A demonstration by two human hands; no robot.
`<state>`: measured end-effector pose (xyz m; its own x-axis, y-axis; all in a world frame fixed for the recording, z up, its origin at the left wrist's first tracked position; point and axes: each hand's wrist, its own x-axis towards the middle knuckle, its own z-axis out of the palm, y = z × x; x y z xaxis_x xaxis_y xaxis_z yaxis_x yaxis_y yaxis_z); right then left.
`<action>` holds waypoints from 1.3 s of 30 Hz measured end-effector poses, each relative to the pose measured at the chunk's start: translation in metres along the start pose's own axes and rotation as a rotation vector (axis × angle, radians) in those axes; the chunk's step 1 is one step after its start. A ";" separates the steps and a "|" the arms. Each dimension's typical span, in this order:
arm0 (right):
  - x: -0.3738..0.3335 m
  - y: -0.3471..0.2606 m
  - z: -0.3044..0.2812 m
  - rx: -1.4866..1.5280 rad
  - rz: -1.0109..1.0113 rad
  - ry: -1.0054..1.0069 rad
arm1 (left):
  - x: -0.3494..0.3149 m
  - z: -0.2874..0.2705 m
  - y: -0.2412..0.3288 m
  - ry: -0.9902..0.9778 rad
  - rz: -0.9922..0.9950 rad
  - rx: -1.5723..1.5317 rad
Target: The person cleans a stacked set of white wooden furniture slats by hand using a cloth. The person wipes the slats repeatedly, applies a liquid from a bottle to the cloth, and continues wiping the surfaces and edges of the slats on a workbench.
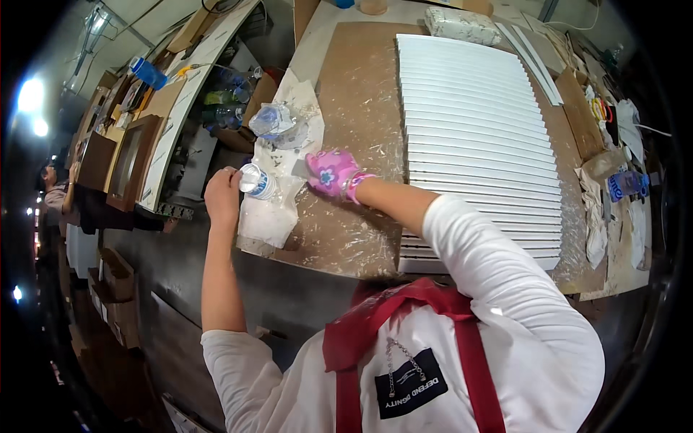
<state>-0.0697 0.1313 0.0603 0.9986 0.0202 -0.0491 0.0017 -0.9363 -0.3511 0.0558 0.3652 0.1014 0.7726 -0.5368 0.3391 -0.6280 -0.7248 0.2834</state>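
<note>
My bare left hand (224, 193) pinches the left rim of a small white plastic cup (264, 186) with blue print. White paste (250, 177) shows inside the cup, which leans toward me over a stained cloth (271, 218) at the table's left edge. Just right of it, my right hand (332, 173) wears a pink glove with blue flowers and is closed. A small flat grey blade, like a scraper's (299, 169), juts from its fingers toward the cup; its handle is hidden. Beyond the cup, a crumpled clear plastic container (273, 121) lies on the cloth.
Right of my gloved hand lies a wide row of white slats (476, 130) on the brown, paste-flecked board (361, 94). A wrapped bundle (462, 27) sits behind them. Tools and a blue-labelled bottle (626, 185) line the right side. Another person (61, 195) stands at a bench far left.
</note>
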 end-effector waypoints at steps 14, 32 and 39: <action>0.020 -0.014 0.008 0.970 -0.098 0.154 | -0.005 -0.025 -0.058 0.160 -0.615 -0.747; 0.057 -0.084 -0.022 0.246 -0.186 0.280 | -0.007 -0.017 -0.059 0.201 -0.593 -0.941; 0.068 -0.068 -0.017 0.130 -0.211 0.276 | -0.008 -0.030 -0.050 0.308 -0.512 -0.838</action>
<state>-0.0011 0.1903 0.0970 0.9537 0.0957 0.2851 0.2198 -0.8688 -0.4436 0.0778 0.4186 0.1111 0.9826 -0.0287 0.1834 -0.1849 -0.2383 0.9534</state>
